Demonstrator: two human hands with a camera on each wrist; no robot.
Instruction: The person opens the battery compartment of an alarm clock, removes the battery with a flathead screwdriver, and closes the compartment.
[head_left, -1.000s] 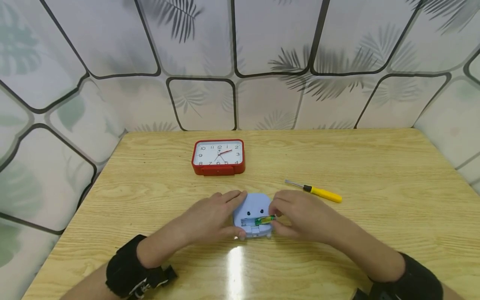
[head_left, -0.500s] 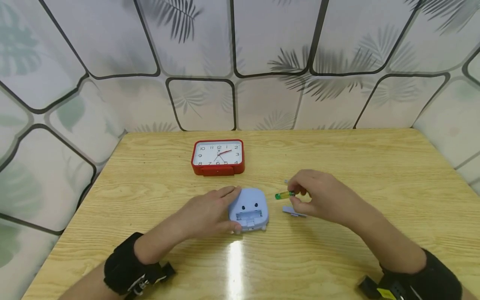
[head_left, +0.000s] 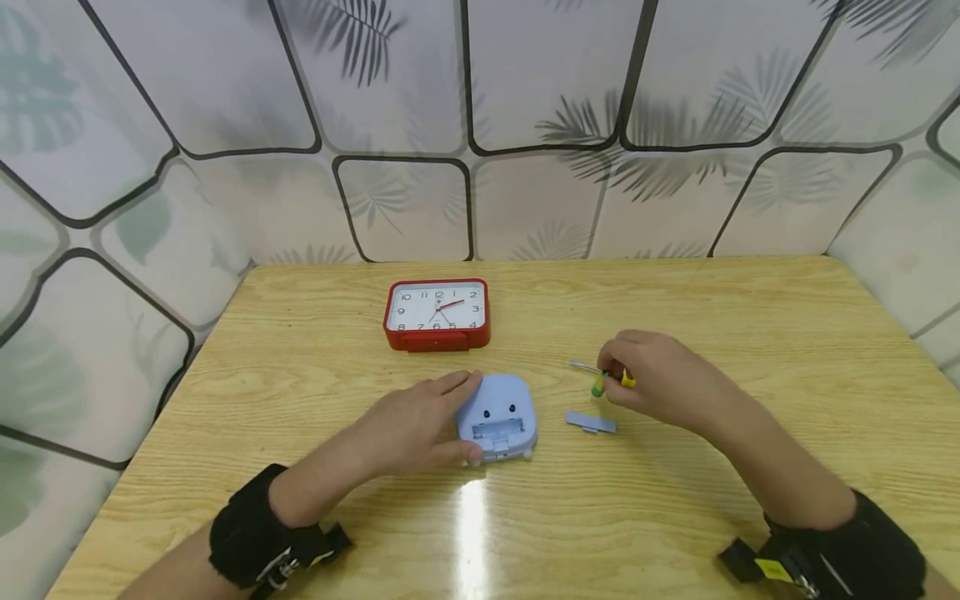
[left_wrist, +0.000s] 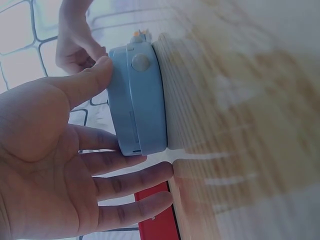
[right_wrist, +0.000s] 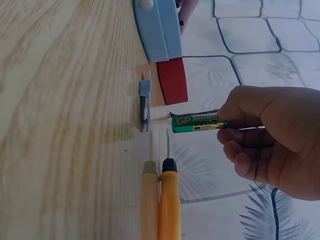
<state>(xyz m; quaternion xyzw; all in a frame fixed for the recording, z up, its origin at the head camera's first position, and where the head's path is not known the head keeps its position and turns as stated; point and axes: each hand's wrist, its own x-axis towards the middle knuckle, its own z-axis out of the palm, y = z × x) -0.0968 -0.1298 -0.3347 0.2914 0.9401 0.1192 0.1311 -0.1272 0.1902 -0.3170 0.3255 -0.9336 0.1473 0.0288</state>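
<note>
A light-blue rounded device lies on the table with its uncovered battery slot facing up; no battery shows in it. My left hand holds it by its left side, thumb at the near corner and fingers along the far side. Between thumb and forefinger, my right hand pinches a green-and-gold GP battery. That battery hangs just above the table, close to the yellow screwdriver. The light-blue battery cover lies between the device and my right hand.
A red rectangular clock with a white dial stands behind the device. The wood-grain table ends at a patterned curtain-like backdrop at the back and sides.
My right hand has drawn the battery out of the slot and carried it right, over by the screwdriver. The device has shifted slightly left and back under my left hand. The cover has come into sight.
</note>
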